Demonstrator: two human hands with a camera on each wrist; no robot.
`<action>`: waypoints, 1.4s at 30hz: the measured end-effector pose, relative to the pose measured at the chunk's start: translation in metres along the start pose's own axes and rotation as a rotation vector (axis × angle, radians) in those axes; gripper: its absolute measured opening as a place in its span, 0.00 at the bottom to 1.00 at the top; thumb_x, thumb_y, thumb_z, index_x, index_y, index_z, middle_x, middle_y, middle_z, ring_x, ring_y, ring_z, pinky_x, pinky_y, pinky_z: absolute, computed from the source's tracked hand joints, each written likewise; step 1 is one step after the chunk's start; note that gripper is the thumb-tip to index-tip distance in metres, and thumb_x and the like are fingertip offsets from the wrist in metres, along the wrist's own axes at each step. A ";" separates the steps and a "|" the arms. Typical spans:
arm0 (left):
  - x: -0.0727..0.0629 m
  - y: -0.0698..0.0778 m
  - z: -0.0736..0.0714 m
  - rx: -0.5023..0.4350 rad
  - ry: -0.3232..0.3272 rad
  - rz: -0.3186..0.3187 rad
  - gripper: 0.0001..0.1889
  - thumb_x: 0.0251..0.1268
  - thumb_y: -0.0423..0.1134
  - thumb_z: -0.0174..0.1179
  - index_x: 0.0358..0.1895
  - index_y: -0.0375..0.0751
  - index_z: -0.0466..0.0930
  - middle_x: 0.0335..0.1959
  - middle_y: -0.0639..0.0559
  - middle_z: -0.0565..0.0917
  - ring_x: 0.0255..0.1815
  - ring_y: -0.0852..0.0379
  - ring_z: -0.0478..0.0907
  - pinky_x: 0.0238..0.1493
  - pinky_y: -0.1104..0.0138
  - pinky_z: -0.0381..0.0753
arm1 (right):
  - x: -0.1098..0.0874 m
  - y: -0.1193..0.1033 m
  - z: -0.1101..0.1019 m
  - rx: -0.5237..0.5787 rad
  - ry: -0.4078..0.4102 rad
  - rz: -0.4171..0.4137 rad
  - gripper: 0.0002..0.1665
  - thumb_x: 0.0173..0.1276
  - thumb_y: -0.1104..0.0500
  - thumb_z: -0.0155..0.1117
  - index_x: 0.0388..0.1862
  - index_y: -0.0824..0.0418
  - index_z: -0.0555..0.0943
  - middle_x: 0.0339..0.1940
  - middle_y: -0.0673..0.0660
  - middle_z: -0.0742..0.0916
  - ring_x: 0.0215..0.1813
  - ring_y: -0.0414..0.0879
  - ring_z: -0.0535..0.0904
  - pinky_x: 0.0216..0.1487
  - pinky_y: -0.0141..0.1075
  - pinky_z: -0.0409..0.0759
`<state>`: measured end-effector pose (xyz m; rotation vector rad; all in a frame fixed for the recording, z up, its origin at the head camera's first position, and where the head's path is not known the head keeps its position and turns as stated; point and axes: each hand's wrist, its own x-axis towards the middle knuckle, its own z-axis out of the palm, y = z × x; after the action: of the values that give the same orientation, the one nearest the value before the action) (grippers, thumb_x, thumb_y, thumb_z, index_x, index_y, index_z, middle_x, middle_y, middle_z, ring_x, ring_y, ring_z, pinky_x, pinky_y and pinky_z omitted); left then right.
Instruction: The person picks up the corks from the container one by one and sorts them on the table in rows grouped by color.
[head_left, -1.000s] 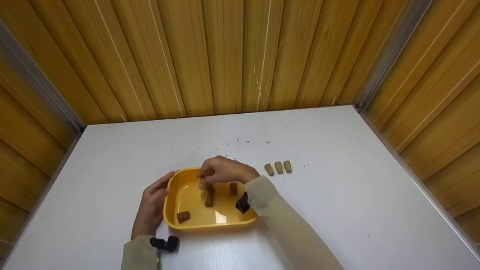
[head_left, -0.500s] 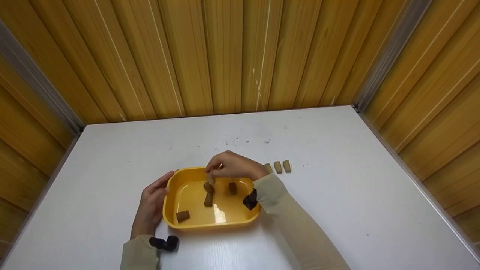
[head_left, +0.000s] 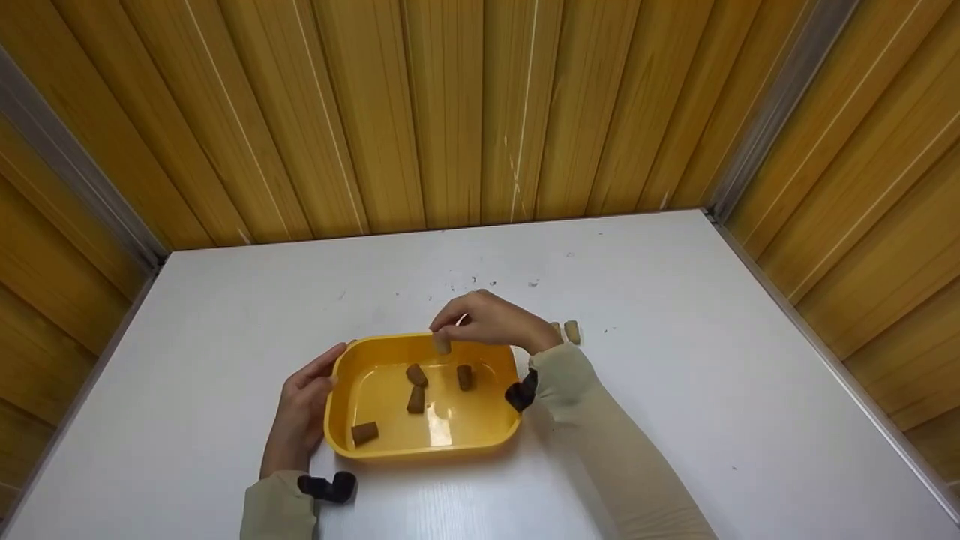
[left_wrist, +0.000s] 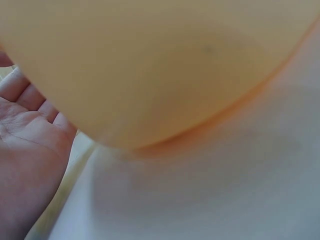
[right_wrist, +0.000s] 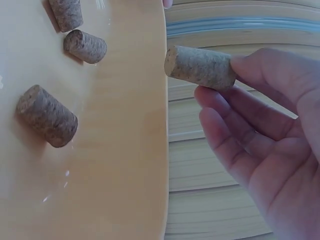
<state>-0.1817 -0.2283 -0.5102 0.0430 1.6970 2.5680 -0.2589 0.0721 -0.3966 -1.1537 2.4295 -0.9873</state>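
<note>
A yellow plastic tray [head_left: 420,451] with raised walls stands on the white table. Inside its floor lie several corks, among them a tapered cork [head_left: 464,377] toward the right and another cork [head_left: 365,433] at the near left corner. My right hand [head_left: 491,321] pinches a lighter cork [right_wrist: 200,67] between thumb and fingertips, at the tray's back rim in the head view. Along the tray's left wall rests my left hand [head_left: 304,405], fingers extended against the outside. The left wrist view shows its palm [left_wrist: 30,135] beside the tray wall, with some fingertips hidden behind it.
On the table behind my right wrist lie light corks [head_left: 572,331], partly covered by the hand. Dark specks [head_left: 493,283] mark the white table [head_left: 675,375] farther back. Wood-patterned panels [head_left: 450,112] enclose its back and sides.
My right hand has carried the pinched cork right and away from me, from over the tray's middle to its back rim, uncovering the corks beneath. The left hand has stayed put.
</note>
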 end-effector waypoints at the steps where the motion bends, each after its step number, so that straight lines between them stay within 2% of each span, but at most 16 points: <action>1: 0.000 0.000 0.000 0.000 0.001 -0.002 0.28 0.64 0.22 0.41 0.70 0.31 0.62 0.63 0.56 0.77 0.65 0.59 0.73 0.64 0.66 0.73 | -0.001 0.001 -0.001 0.004 0.006 0.000 0.15 0.70 0.60 0.58 0.50 0.63 0.84 0.49 0.56 0.88 0.48 0.45 0.83 0.53 0.36 0.83; 6: -0.001 0.001 0.000 0.004 -0.004 -0.005 0.27 0.65 0.23 0.42 0.70 0.33 0.63 0.64 0.55 0.76 0.66 0.58 0.72 0.65 0.65 0.72 | -0.008 0.006 -0.006 0.008 0.043 -0.002 0.15 0.70 0.57 0.58 0.49 0.62 0.85 0.49 0.56 0.88 0.50 0.46 0.82 0.55 0.37 0.82; 15: -0.001 0.000 -0.001 -0.007 -0.010 -0.003 0.27 0.66 0.23 0.43 0.70 0.32 0.62 0.63 0.56 0.77 0.66 0.59 0.73 0.65 0.66 0.72 | -0.022 0.018 -0.013 0.086 0.109 0.016 0.15 0.70 0.54 0.59 0.48 0.57 0.86 0.51 0.52 0.87 0.54 0.45 0.81 0.58 0.40 0.80; 18: -0.001 0.000 -0.001 -0.018 -0.021 0.002 0.27 0.66 0.23 0.43 0.70 0.31 0.62 0.63 0.55 0.77 0.66 0.58 0.73 0.65 0.65 0.72 | -0.027 0.022 -0.015 0.091 0.122 0.013 0.14 0.70 0.54 0.58 0.48 0.57 0.86 0.50 0.53 0.87 0.53 0.45 0.81 0.58 0.40 0.80; 25: -0.002 0.000 -0.001 -0.021 -0.031 0.008 0.27 0.66 0.23 0.45 0.70 0.31 0.61 0.63 0.55 0.77 0.66 0.58 0.73 0.65 0.65 0.72 | -0.036 0.030 -0.018 0.155 0.169 0.065 0.16 0.69 0.51 0.59 0.47 0.57 0.86 0.46 0.50 0.88 0.49 0.42 0.82 0.57 0.38 0.81; 29: -0.003 0.000 -0.002 -0.036 -0.035 0.007 0.27 0.66 0.23 0.45 0.70 0.31 0.62 0.64 0.54 0.77 0.66 0.57 0.73 0.65 0.64 0.71 | -0.041 0.033 -0.019 0.192 0.195 0.077 0.15 0.69 0.52 0.59 0.47 0.58 0.85 0.45 0.52 0.88 0.47 0.46 0.83 0.55 0.38 0.82; 33: -0.003 0.000 -0.003 -0.040 -0.049 0.015 0.27 0.66 0.23 0.44 0.70 0.30 0.61 0.64 0.54 0.77 0.66 0.57 0.73 0.65 0.65 0.71 | -0.046 0.037 -0.020 0.188 0.219 0.104 0.13 0.68 0.50 0.61 0.44 0.54 0.85 0.43 0.51 0.87 0.46 0.53 0.83 0.55 0.40 0.81; 35: -0.003 0.000 -0.003 -0.040 -0.053 0.020 0.27 0.66 0.23 0.44 0.70 0.30 0.61 0.64 0.54 0.77 0.66 0.57 0.73 0.65 0.65 0.71 | -0.049 0.040 -0.020 0.181 0.233 0.119 0.12 0.67 0.49 0.61 0.43 0.52 0.85 0.42 0.50 0.87 0.46 0.54 0.82 0.55 0.40 0.80; 42: -0.003 0.000 -0.003 -0.044 -0.042 0.015 0.27 0.66 0.23 0.43 0.70 0.29 0.61 0.63 0.55 0.77 0.66 0.58 0.73 0.65 0.64 0.71 | -0.056 0.048 -0.020 0.133 0.276 0.157 0.12 0.67 0.48 0.61 0.43 0.49 0.85 0.42 0.48 0.86 0.41 0.45 0.77 0.51 0.37 0.79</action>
<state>-0.1789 -0.2312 -0.5118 0.1073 1.6311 2.5946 -0.2605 0.1463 -0.4172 -0.8146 2.5669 -1.3087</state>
